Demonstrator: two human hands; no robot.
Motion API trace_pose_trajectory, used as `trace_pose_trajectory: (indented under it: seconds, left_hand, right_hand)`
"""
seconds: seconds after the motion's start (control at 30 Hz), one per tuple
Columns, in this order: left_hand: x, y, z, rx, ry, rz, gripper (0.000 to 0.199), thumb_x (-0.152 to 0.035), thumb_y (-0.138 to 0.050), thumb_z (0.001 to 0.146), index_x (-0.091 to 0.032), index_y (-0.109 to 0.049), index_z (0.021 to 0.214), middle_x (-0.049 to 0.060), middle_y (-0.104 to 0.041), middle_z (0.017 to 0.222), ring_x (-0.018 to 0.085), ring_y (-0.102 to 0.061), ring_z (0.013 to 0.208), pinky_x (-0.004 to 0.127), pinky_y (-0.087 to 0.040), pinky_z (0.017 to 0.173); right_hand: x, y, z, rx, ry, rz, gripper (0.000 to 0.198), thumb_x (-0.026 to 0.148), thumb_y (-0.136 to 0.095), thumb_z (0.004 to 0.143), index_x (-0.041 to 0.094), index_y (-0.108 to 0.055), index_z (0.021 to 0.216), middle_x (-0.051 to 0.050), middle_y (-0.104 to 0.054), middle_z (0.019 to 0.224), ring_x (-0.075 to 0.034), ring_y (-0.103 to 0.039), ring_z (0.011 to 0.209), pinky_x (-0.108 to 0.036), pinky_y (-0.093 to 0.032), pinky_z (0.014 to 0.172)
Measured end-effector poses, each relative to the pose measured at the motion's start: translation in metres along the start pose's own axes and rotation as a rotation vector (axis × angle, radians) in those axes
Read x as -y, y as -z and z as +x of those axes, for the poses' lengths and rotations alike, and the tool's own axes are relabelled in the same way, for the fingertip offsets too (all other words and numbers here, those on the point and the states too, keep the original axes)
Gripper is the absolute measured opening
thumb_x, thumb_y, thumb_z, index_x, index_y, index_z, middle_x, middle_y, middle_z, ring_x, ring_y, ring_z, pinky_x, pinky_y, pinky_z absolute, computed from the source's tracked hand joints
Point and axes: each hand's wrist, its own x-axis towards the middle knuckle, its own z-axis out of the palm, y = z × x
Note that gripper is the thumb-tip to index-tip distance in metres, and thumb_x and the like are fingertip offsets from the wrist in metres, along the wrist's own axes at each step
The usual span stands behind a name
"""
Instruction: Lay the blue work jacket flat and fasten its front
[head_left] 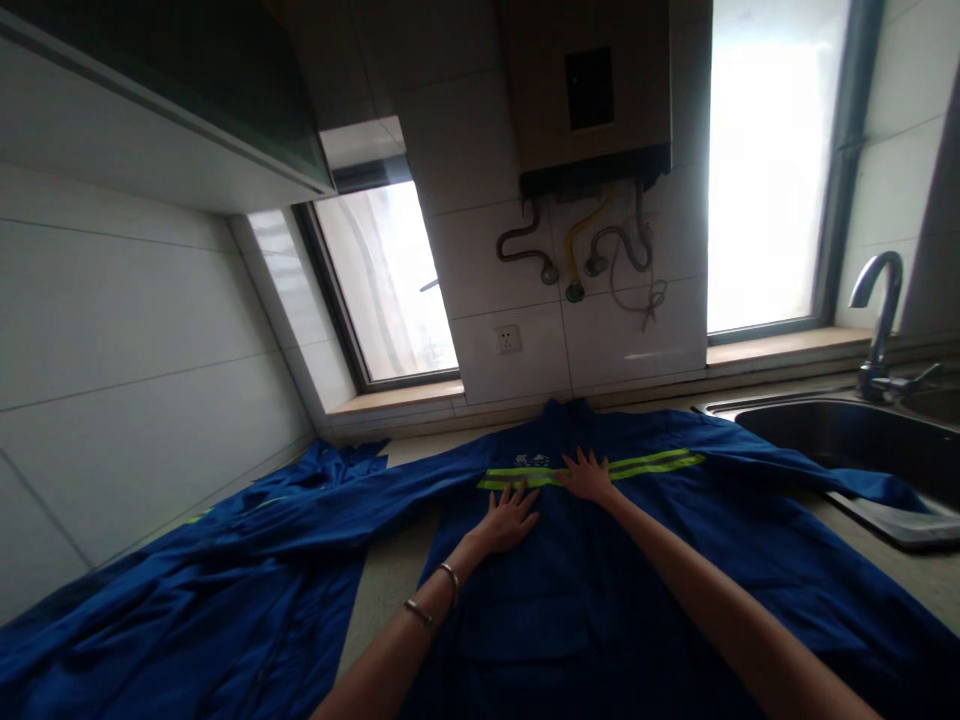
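A blue work jacket [525, 610] with a yellow-green reflective stripe across its chest lies spread on the countertop, collar toward the wall. My left hand [506, 520] rests flat on it just below the stripe, fingers spread, a bracelet on the wrist. Over the stripe near the front middle, my right hand [587, 476] lies with its fingers apart. Neither hand grips the cloth. One sleeve stretches left across a second blue garment [225, 590], which lies rumpled. The other sleeve reaches over the sink's edge at right.
A sink [795, 430] with a curved faucet [881, 300] is at the right. Pale countertop [390, 580] shows between the garments. On the tiled wall are a socket [508, 339] and a water heater [592, 90] with hoses. A cabinet [165, 100] overhangs the left side.
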Motion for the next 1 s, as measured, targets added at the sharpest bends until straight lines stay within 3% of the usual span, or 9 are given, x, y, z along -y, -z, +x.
trace_pose_trajectory:
  seconds: [0.13,0.27,0.37,0.47,0.57,0.67,0.77,0.87,1.0]
  left_hand:
    - [0.001,0.004,0.008,-0.004,0.006,-0.001,0.056,-0.052,-0.016,0.091,-0.032,-0.009,0.142,0.004,-0.002,0.150,0.032,-0.001,0.135,0.062,-0.010,0.101]
    - [0.000,0.008,-0.013,-0.031,-0.025,0.002,0.054,-0.048,-0.017,0.092,-0.029,-0.013,0.142,0.005,-0.006,0.150,0.030,-0.002,0.136,0.056,-0.010,0.105]
    - [0.002,0.011,-0.050,-0.005,-0.092,-0.009,0.053,-0.048,-0.019,0.092,-0.031,-0.014,0.142,0.004,-0.006,0.150,0.028,-0.001,0.136,0.052,-0.009,0.107]
    - [0.001,0.014,-0.097,0.077,-0.114,-0.022,0.054,-0.048,-0.020,0.092,-0.031,-0.011,0.142,0.004,-0.003,0.150,0.028,0.000,0.136,0.052,-0.009,0.108]
    - [-0.009,0.017,-0.143,0.111,-0.150,0.006,0.059,-0.045,-0.028,0.091,-0.030,-0.003,0.143,0.004,0.001,0.150,0.029,0.001,0.136,0.055,-0.010,0.107]
    - [-0.025,0.024,-0.182,0.124,-0.281,0.073,0.068,-0.037,-0.040,0.086,-0.032,-0.001,0.142,0.004,0.004,0.149,0.032,0.001,0.135,0.060,-0.010,0.104]
    - [-0.036,0.033,-0.206,0.160,-0.403,0.134,0.081,-0.038,-0.052,0.078,-0.029,-0.006,0.143,0.007,0.000,0.149,0.036,-0.002,0.134,0.064,-0.007,0.102]
    - [-0.041,0.037,-0.220,0.186,-0.473,0.181,0.091,-0.036,-0.061,0.068,-0.026,-0.010,0.143,0.011,-0.005,0.149,0.039,-0.007,0.133,0.066,-0.007,0.101]
    - [-0.038,0.023,-0.237,0.130,-0.653,0.232,0.067,-0.017,-0.052,0.075,-0.031,-0.030,0.137,0.007,-0.030,0.143,0.028,-0.028,0.131,0.052,-0.016,0.107]
  right_hand:
    - [-0.006,0.003,0.018,0.014,0.017,0.006,0.069,0.067,-0.020,0.082,0.029,-0.026,0.140,-0.009,-0.015,0.148,-0.036,-0.010,0.132,-0.059,-0.004,0.098]
    - [-0.007,0.013,0.021,0.056,0.014,0.001,0.065,0.063,-0.021,0.084,0.030,-0.024,0.140,-0.008,-0.014,0.148,-0.034,-0.010,0.133,-0.055,-0.005,0.100]
    - [-0.005,0.020,0.013,0.050,0.022,0.012,0.060,0.059,-0.026,0.086,0.031,-0.028,0.139,-0.007,-0.018,0.148,-0.034,-0.013,0.132,-0.054,-0.007,0.100]
    - [-0.002,0.029,0.002,-0.082,-0.007,0.097,0.052,0.046,-0.031,0.089,0.024,-0.037,0.135,-0.011,-0.031,0.141,-0.032,-0.026,0.127,-0.050,-0.016,0.100]
    - [0.004,0.039,-0.009,-0.183,-0.015,0.166,0.045,0.028,-0.028,0.091,0.013,-0.041,0.132,-0.017,-0.043,0.131,-0.029,-0.036,0.121,-0.043,-0.025,0.098]
    - [0.014,0.050,-0.025,-0.187,0.049,0.204,0.043,0.020,-0.033,0.088,0.011,-0.045,0.129,-0.015,-0.046,0.129,-0.023,-0.041,0.118,-0.033,-0.029,0.098]
    - [0.019,0.065,-0.067,-0.199,0.177,0.308,0.043,0.016,-0.041,0.082,0.011,-0.049,0.124,-0.013,-0.044,0.131,-0.020,-0.040,0.120,-0.028,-0.030,0.100]
    - [0.008,0.089,-0.143,-0.184,0.362,0.670,0.040,0.018,-0.043,0.081,0.011,-0.054,0.119,-0.013,-0.052,0.124,-0.019,-0.049,0.111,-0.028,-0.040,0.091]
    - [-0.051,0.118,-0.265,0.047,0.360,1.039,0.030,0.034,-0.050,0.083,0.023,-0.063,0.108,-0.010,-0.066,0.094,-0.019,-0.063,0.083,-0.029,-0.050,0.074]
